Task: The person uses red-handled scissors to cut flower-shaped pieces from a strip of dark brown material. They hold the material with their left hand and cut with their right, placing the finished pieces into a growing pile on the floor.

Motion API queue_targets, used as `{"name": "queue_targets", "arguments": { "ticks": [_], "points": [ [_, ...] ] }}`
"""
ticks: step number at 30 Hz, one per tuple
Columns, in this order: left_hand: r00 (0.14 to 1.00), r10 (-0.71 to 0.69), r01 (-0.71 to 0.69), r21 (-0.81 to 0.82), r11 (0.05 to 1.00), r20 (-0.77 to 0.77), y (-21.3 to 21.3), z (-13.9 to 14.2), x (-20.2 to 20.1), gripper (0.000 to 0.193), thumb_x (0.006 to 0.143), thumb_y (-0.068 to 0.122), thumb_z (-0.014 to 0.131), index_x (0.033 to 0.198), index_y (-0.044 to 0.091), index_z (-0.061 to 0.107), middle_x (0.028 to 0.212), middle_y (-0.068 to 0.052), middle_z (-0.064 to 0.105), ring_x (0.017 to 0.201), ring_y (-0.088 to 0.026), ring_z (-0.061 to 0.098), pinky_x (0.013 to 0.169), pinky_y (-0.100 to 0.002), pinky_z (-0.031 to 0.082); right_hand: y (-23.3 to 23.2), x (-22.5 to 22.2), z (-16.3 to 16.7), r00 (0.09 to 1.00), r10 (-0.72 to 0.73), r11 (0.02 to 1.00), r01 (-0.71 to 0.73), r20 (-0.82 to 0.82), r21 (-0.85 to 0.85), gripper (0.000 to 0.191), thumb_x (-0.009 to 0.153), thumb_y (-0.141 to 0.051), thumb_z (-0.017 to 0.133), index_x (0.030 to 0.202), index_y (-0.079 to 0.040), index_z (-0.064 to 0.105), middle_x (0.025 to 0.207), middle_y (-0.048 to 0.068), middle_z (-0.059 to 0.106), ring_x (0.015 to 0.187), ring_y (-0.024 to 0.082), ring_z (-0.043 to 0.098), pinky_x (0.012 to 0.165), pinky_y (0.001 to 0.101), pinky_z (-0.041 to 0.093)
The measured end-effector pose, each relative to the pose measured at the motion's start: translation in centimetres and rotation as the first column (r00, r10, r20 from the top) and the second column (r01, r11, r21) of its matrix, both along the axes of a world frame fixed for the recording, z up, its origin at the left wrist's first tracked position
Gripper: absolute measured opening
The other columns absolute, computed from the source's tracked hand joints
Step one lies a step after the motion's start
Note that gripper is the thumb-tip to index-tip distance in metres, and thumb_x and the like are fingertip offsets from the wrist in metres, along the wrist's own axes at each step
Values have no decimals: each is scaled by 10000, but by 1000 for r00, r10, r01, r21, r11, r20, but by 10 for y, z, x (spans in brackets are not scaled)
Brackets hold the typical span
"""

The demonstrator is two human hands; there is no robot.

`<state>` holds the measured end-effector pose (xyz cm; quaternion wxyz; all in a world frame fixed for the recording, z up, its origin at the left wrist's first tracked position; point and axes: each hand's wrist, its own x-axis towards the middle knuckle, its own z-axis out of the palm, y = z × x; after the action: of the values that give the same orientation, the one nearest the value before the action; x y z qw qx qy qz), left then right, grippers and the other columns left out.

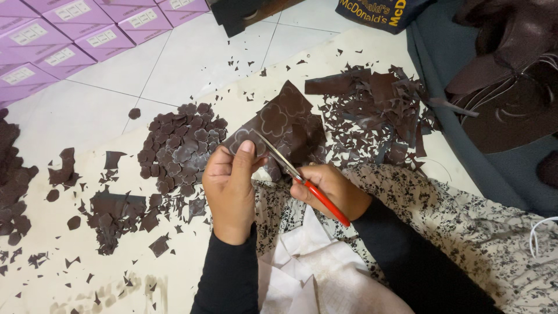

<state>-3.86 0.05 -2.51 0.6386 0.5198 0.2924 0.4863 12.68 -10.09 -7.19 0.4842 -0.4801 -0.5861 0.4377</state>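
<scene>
Between the two hands, just above the person's lap, a dark brown sheet (pixel 285 125) with pale outlined flower shapes is being held up off the floor. Left hand (pixel 229 186) is curled closed on the sheet's lower left edge, thumb pressed flat on top of it and fingers folded behind. Right hand (pixel 331 189) is closed around the red handles of a pair of scissors (pixel 290 168), whose thin metal blades stand slightly parted and point up and left across the sheet, toward the left thumb. Both arms wear black sleeves, and a patterned cloth (pixel 453 215) with small dark flowers lies over the lap beneath the right arm.

Just left of the sheet, a heap of cut-out brown flower pieces (pixel 183 145) lies on a cream mat (pixel 52 267) spread over the white tiled floor (pixel 192 58). To the right of the sheet lies a pile of trimmed strips and scraps (pixel 378 110), with tiny offcuts scattered around it. A smaller clump of scraps (pixel 113 212) lies lower left, well apart from the hands. Purple cardboard boxes (pixel 64 29) are packed side by side in the upper left corner, lids closed, so their contents cannot be seen. Larger dark brown sheets (pixel 505 81) are stacked at the upper right.
</scene>
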Motion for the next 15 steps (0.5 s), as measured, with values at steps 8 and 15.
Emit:
{"name": "queue_targets", "arguments": {
  "ticks": [8,15],
  "points": [
    [998,-5,11,90,996,-60,-5,-3,5,180,1049,132,609,1087,-25,689,1003,-59,736,888,-87,674,829,-260,572,-1,-2,-4,998,2,1000,-2,-61,4,447,1015,-506,559,850,-91,537,680,-64,439,606,53,415,537,251,374],
    [997,21,-15,92,996,-70,-8,2,11,184,1051,131,608,1079,-32,687,993,-65,736,872,-87,679,832,-272,599,-1,-1,-3,996,5,1000,-3,-92,27,476,1054,-529,537,855,-97,545,704,-69,450,634,48,419,557,248,375]
  ]
}}
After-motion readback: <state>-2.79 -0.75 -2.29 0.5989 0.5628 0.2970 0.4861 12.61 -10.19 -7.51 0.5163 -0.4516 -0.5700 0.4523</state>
